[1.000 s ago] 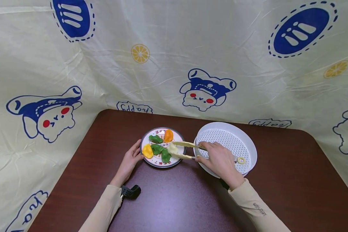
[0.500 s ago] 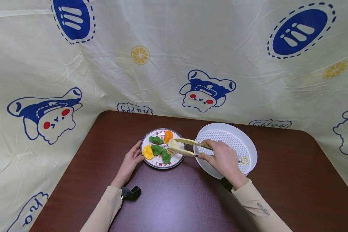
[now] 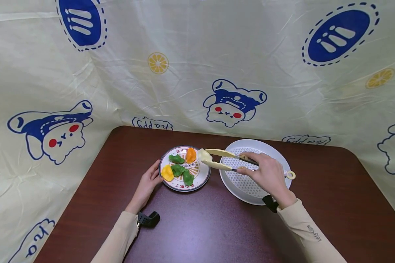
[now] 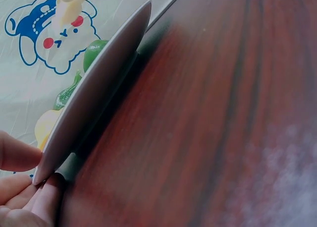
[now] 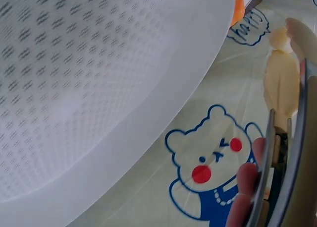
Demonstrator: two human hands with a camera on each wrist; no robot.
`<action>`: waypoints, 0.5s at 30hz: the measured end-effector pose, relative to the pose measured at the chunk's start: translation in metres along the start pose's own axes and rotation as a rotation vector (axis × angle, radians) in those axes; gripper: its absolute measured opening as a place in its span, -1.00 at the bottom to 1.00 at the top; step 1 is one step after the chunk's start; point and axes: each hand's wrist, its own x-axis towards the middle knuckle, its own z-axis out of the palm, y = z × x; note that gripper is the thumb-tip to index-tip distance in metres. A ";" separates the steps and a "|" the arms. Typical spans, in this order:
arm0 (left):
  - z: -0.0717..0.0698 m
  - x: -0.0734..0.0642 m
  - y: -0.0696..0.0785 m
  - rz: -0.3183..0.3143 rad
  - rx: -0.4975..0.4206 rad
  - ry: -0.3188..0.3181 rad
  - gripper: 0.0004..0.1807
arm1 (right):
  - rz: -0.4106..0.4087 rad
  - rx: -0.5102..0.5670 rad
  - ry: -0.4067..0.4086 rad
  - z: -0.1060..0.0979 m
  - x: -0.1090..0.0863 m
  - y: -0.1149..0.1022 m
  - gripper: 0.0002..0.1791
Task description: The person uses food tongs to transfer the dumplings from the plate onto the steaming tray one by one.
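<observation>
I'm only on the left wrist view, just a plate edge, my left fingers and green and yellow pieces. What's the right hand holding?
Observer: The right hand holds tongs, seen in the head view.

Operator: Got it. Is there any other colour of piece on the plate that my view misses?

Observer: Yes, one orange piece lies toward the plate's far rim in the head view.
</observation>
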 end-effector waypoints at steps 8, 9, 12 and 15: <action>0.000 0.001 -0.001 -0.016 0.025 0.007 -0.26 | -0.034 -0.026 0.078 -0.008 -0.002 0.017 -0.44; 0.000 0.001 -0.001 -0.017 0.028 0.006 -0.27 | -0.033 -0.029 0.084 -0.010 -0.002 0.019 -0.45; 0.000 0.001 0.000 -0.014 0.035 -0.001 -0.27 | -0.030 -0.036 0.102 -0.014 -0.004 0.025 -0.48; 0.000 0.001 0.000 -0.011 0.039 -0.004 -0.28 | -0.015 -0.047 0.116 -0.017 -0.006 0.032 -0.48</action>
